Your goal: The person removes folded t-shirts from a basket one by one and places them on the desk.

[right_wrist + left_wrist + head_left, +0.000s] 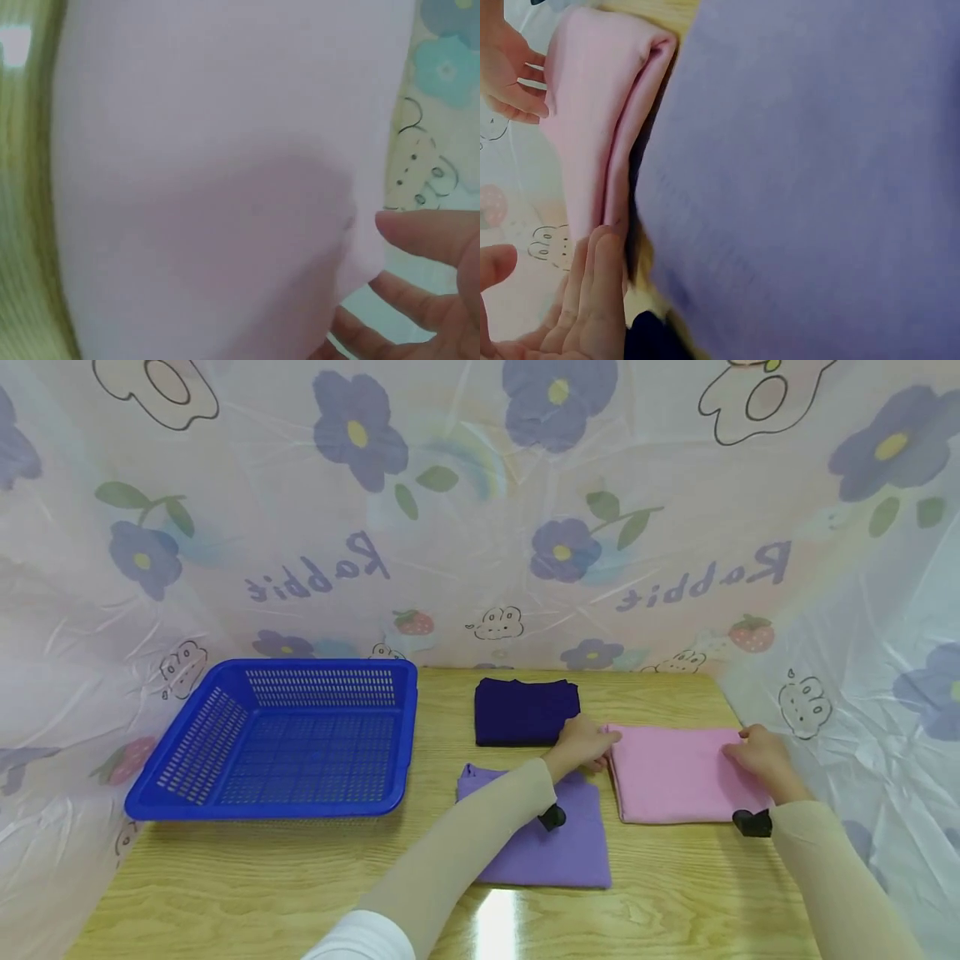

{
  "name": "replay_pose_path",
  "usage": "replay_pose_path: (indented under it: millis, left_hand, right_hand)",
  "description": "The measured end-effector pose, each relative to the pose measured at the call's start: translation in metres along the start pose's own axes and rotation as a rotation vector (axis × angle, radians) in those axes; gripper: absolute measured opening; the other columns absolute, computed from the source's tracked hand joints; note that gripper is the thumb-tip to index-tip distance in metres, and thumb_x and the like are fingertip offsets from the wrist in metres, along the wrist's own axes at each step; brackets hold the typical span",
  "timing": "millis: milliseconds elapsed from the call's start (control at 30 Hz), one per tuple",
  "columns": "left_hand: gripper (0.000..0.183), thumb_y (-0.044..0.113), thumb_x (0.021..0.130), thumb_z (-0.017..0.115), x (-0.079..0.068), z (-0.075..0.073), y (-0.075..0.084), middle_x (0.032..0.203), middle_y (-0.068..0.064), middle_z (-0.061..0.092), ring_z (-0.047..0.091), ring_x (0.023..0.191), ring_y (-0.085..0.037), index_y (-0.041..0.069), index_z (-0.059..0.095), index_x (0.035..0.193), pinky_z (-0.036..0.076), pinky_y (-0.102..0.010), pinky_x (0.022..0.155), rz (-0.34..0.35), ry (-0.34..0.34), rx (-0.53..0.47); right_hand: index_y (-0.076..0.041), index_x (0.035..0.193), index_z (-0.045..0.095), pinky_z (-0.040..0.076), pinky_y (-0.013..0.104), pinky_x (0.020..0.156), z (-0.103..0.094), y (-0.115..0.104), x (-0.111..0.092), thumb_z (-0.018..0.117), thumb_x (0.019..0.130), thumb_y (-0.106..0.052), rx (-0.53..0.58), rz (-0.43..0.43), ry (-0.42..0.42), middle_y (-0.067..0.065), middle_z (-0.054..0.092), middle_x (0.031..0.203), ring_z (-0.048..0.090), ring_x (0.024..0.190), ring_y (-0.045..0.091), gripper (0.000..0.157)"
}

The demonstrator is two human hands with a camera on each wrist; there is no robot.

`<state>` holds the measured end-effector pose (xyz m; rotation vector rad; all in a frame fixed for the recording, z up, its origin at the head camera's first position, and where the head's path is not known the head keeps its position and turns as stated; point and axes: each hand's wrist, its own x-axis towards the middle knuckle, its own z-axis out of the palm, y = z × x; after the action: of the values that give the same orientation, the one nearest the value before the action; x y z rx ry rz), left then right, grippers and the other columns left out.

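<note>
A folded pink cloth lies on the right part of the table. At its left edge is my left hand; in the left wrist view its straight fingers touch the layered edge, with the thumb held apart. My right hand is at the far right corner, thumb and spread fingers against the cloth's edge. Under my left forearm is a folded purple cloth, partly hidden by the sleeve. Just behind the left hand sits a folded navy cloth.
A blue plastic basket with slotted walls stands on the left of the wooden table, with nothing in it. A printed curtain rises behind the table and along both sides.
</note>
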<state>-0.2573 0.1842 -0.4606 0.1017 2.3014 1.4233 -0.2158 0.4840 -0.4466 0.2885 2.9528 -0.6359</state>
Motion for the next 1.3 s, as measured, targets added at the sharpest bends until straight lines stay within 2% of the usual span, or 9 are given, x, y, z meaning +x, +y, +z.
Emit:
replay_pose_path:
  millis: [233, 300, 367, 500, 633, 833, 1067, 1167, 1300]
  left_hand:
    - [0.034, 0.025, 0.097, 0.069, -0.003, -0.019, 0.009, 0.084, -0.021, 0.073, 0.072, 0.082, -0.036, -0.006, 0.076, 0.083, 0.060, -0.042, 0.073, 0.092, -0.066, -0.034]
    - [0.031, 0.022, 0.097, 0.067, -0.003, -0.026, 0.012, 0.086, -0.019, 0.073, 0.072, 0.083, -0.033, -0.006, 0.076, 0.088, 0.060, -0.043, 0.076, 0.120, -0.080, -0.040]
    - [0.026, 0.022, 0.098, 0.066, -0.003, -0.035, 0.016, 0.089, -0.015, 0.074, 0.073, 0.079, -0.027, -0.003, 0.075, 0.095, 0.060, -0.042, 0.078, 0.146, -0.084, -0.020]
    - [0.020, 0.024, 0.100, 0.063, -0.005, -0.060, 0.025, 0.091, -0.006, 0.076, 0.068, 0.069, -0.012, 0.006, 0.071, 0.104, 0.059, -0.034, 0.075, 0.229, -0.073, 0.071]
    - [0.022, 0.025, 0.101, 0.060, -0.009, -0.090, 0.039, 0.095, -0.003, 0.075, 0.067, 0.071, -0.010, 0.007, 0.068, 0.111, 0.055, -0.025, 0.070, 0.312, -0.069, 0.137]
    - [0.029, 0.027, 0.103, 0.058, -0.012, -0.125, 0.054, 0.100, -0.002, 0.075, 0.070, 0.078, -0.013, 0.006, 0.064, 0.120, 0.055, -0.024, 0.070, 0.368, -0.084, 0.158]
    - [0.030, 0.027, 0.103, 0.057, -0.016, -0.156, 0.057, 0.103, -0.004, 0.072, 0.069, 0.084, -0.016, 0.005, 0.061, 0.123, 0.056, -0.029, 0.077, 0.401, -0.090, 0.141]
    - [0.032, 0.027, 0.103, 0.056, -0.020, -0.169, 0.055, 0.106, -0.006, 0.071, 0.069, 0.091, -0.019, 0.004, 0.059, 0.125, 0.056, -0.030, 0.079, 0.427, -0.077, 0.190]
    - [0.036, 0.032, 0.103, 0.055, -0.030, -0.187, 0.050, 0.114, -0.008, 0.067, 0.066, 0.100, -0.022, 0.007, 0.058, 0.129, 0.055, -0.032, 0.080, 0.435, -0.027, 0.324]
  right_hand:
    - [0.023, 0.122, 0.037, 0.033, 0.067, 0.090, -0.004, -0.019, 0.004, 0.058, 0.095, -0.020, 0.018, 0.042, 0.122, 0.048, 0.039, 0.113, 0.035, 0.109, 0.064, 0.055]
    - [0.021, 0.123, 0.036, 0.033, 0.068, 0.088, -0.006, -0.030, 0.005, 0.059, 0.096, -0.022, 0.035, 0.018, 0.149, 0.046, 0.039, 0.112, 0.034, 0.108, 0.063, 0.055]
    - [0.021, 0.125, 0.038, 0.036, 0.067, 0.086, -0.007, -0.042, 0.006, 0.058, 0.099, -0.023, 0.066, -0.046, 0.166, 0.046, 0.042, 0.114, 0.038, 0.109, 0.062, 0.055]
    - [0.022, 0.130, 0.038, 0.039, 0.069, 0.089, -0.006, -0.072, 0.009, 0.053, 0.104, -0.028, 0.155, -0.192, 0.152, 0.048, 0.042, 0.122, 0.041, 0.112, 0.061, 0.058]
    - [0.019, 0.133, 0.040, 0.038, 0.067, 0.093, -0.007, -0.100, 0.009, 0.051, 0.105, -0.033, 0.223, -0.284, 0.142, 0.044, 0.043, 0.127, 0.043, 0.115, 0.058, 0.060]
    - [0.014, 0.134, 0.044, 0.039, 0.065, 0.095, -0.015, -0.128, 0.006, 0.050, 0.105, -0.036, 0.277, -0.354, 0.142, 0.038, 0.047, 0.129, 0.047, 0.115, 0.054, 0.058]
    - [0.009, 0.136, 0.044, 0.038, 0.065, 0.098, -0.023, -0.149, 0.002, 0.050, 0.104, -0.042, 0.278, -0.378, 0.120, 0.034, 0.049, 0.132, 0.046, 0.120, 0.051, 0.060]
    - [0.008, 0.138, 0.043, 0.038, 0.065, 0.098, -0.025, -0.157, 0.003, 0.051, 0.104, -0.043, 0.263, -0.390, 0.120, 0.032, 0.049, 0.133, 0.045, 0.121, 0.051, 0.061]
    - [0.008, 0.140, 0.043, 0.038, 0.065, 0.098, -0.022, -0.166, 0.004, 0.052, 0.103, -0.044, 0.212, -0.420, 0.123, 0.032, 0.048, 0.136, 0.044, 0.124, 0.051, 0.064]
